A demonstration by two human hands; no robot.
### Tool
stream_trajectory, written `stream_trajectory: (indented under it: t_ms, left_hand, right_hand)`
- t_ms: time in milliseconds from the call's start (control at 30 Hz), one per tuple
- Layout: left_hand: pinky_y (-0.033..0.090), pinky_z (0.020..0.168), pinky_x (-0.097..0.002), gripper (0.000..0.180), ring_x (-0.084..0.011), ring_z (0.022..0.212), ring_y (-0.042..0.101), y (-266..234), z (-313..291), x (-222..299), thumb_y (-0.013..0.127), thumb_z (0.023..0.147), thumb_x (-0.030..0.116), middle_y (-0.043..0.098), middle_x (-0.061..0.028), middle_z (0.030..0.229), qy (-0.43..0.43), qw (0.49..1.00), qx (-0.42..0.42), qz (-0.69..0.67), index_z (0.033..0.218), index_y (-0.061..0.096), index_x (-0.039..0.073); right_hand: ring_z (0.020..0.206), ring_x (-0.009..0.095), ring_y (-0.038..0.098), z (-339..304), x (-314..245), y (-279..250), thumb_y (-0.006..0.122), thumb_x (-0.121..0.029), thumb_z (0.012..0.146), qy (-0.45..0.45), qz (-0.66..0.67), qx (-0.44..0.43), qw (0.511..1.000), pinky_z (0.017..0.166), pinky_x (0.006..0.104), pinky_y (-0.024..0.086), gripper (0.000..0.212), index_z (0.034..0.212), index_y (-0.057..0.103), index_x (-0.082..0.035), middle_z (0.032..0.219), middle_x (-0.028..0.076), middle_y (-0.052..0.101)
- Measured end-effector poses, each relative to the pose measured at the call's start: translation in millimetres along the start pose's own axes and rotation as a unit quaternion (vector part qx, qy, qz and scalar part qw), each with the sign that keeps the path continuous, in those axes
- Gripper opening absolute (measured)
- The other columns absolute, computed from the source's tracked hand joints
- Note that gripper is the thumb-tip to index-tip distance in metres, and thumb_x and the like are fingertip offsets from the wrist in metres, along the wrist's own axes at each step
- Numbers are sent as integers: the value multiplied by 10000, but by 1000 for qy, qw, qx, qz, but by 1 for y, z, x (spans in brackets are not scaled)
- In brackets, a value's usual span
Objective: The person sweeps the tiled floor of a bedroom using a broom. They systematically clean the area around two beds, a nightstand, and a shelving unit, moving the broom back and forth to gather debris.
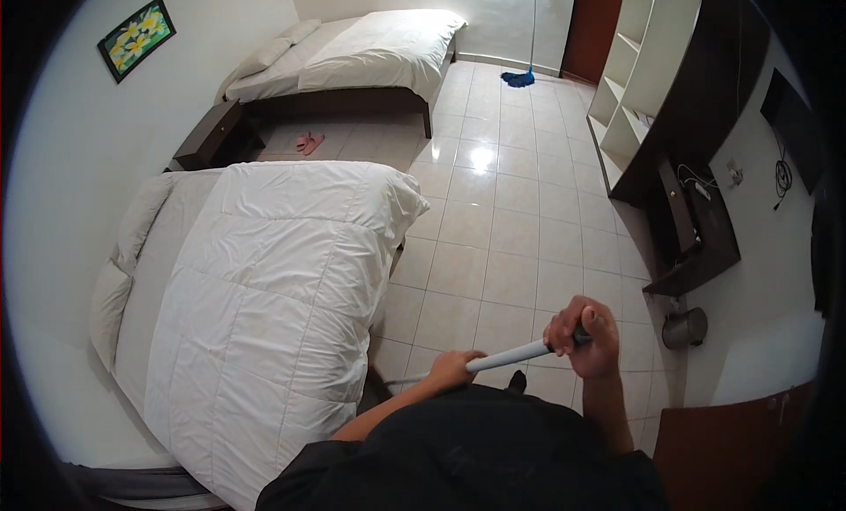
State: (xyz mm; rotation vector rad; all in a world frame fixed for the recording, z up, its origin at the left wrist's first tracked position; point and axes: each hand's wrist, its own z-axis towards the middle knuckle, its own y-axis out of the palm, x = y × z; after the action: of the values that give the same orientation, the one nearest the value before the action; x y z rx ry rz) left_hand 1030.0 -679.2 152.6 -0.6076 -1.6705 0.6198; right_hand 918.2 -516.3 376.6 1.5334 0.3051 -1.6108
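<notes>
Both my hands grip a long light-grey pole [509, 356], held at a slant in front of my body. My right hand [583, 336] is wrapped round its dark upper end. Lower down, my left hand [454, 370] is closed on the shaft, which runs on to the left toward the side of the near bed [264, 273]. Whatever is at the pole's lower end is hidden, so I cannot tell what tool it belongs to. A white quilt covers most of that bed.
A second bed [379, 48] stands farther back, with a dark nightstand [207, 134] and pink slippers [309, 143] nearby. A blue mop [518, 77] leans at the far wall. Along the right are shelves [617, 92], a dark desk [705, 233], a bin [685, 328] and a brown door [731, 449].
</notes>
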Motion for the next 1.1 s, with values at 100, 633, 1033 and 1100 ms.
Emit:
stream_trajectory:
  t_ms: [100, 633, 1033, 1100]
  left_hand:
    - [465, 620, -416, 206, -309, 705, 594, -9, 26, 31, 571, 754, 211, 620, -113, 732, 74, 996, 43, -29, 955, 613, 190]
    - [433, 580, -346, 302, -292, 619, 574, 13, 46, 168, 619, 743, 142, 573, -130, 664, 247, 934, -135, -221, 1025, 532, 74]
    - [453, 601, -373, 81, -314, 691, 577, 202, 77, 131, 577, 770, 132, 584, -139, 711, 210, 951, 7, -227, 816, 579, 65]
    - [444, 583, -383, 110, -317, 660, 566, 217, 90, 145, 575, 791, 155, 571, -140, 688, 209, 950, 60, -224, 777, 563, 47]
  right_hand:
    - [402, 129, 416, 0, -28, 21, 508, -302, 860, -45, -43, -40, 997, 500, 274, 392, 363, 603, 470, -47, 456, 26, 425]
    - [402, 123, 484, -51, -161, 0, 505, -300, 843, -77, -129, -146, 978, 463, 260, 432, 387, 578, 552, -22, 497, 67, 520]
    - [496, 218, 461, -171, -85, -65, 618, -183, 709, -25, -330, -202, 922, 507, 325, 349, 241, 568, 473, -51, 521, 65, 441]
    - [521, 233, 462, -197, -83, -81, 615, -170, 699, -23, -351, -181, 918, 531, 330, 349, 232, 570, 463, -52, 526, 66, 433]
